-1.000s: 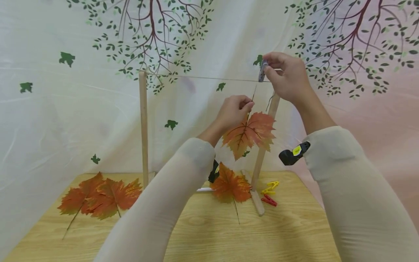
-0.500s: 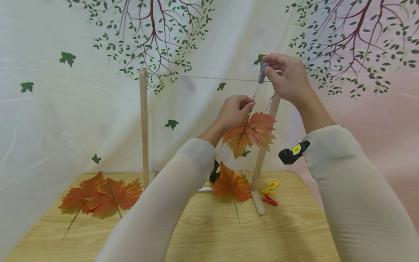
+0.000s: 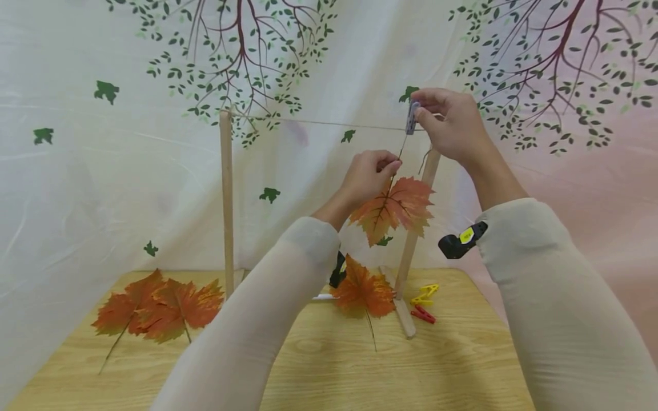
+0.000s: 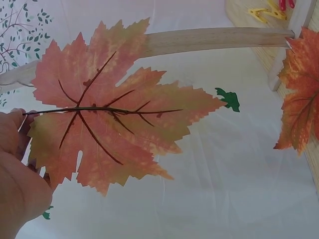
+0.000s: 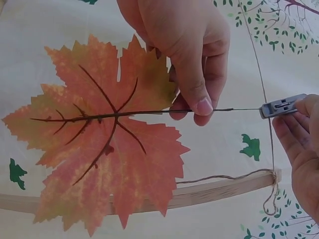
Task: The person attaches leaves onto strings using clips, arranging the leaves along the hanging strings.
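My left hand (image 3: 371,176) pinches the thin stem of an orange artificial maple leaf (image 3: 393,205), which hangs below the fingers. The right hand (image 3: 452,123) holds a grey clothespin (image 3: 412,117) by its upper end, at the right part of the string (image 3: 329,123). In the right wrist view the clothespin (image 5: 283,105) sits across the string, and the stem's thin tip (image 5: 246,109) runs up to its lower end. The left wrist view shows the leaf (image 4: 109,114) spread out, its stem between thumb and fingers.
Two wooden posts (image 3: 226,200) carry the string. On the table (image 3: 319,365) lie more orange leaves (image 3: 177,308) at left and one leaf (image 3: 362,291) by the right post's foot. A yellow clothespin (image 3: 425,294) and a red clothespin (image 3: 423,314) lie right of it. Behind hangs a printed curtain (image 3: 169,188).
The clothespin in my right hand has come down slightly over the string, and the leaf's stem tip now meets its lower end. The left hand has barely moved.
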{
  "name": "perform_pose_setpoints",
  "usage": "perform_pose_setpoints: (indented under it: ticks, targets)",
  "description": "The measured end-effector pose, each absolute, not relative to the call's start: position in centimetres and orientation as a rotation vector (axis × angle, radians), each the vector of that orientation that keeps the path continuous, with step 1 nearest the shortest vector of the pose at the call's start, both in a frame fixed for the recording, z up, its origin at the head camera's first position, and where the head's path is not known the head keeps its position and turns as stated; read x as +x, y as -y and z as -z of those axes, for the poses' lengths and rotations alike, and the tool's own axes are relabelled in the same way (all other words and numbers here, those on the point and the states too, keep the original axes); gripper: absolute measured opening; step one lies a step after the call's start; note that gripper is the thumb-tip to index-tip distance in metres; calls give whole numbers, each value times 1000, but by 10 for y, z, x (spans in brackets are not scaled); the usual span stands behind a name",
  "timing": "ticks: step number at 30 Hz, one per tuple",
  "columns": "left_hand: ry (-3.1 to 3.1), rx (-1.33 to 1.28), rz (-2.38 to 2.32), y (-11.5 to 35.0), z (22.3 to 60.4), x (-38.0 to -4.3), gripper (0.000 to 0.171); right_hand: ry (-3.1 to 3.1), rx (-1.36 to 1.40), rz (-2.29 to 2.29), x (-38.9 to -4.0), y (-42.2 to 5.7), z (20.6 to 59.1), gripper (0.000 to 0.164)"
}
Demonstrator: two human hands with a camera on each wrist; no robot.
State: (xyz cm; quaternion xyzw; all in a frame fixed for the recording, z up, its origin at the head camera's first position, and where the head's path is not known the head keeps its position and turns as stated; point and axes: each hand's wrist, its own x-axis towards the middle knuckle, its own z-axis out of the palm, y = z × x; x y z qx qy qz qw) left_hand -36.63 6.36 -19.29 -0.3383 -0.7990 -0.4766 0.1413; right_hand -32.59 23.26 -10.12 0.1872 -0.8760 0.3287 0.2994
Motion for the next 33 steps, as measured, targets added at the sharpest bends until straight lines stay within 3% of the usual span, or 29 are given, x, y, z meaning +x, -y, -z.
perform_pose_setpoints:
  ticks: [33]
  targets:
    - [2250,-950,1521,-72,191,-360,27,2391,486,-908,-325,-239,110,38]
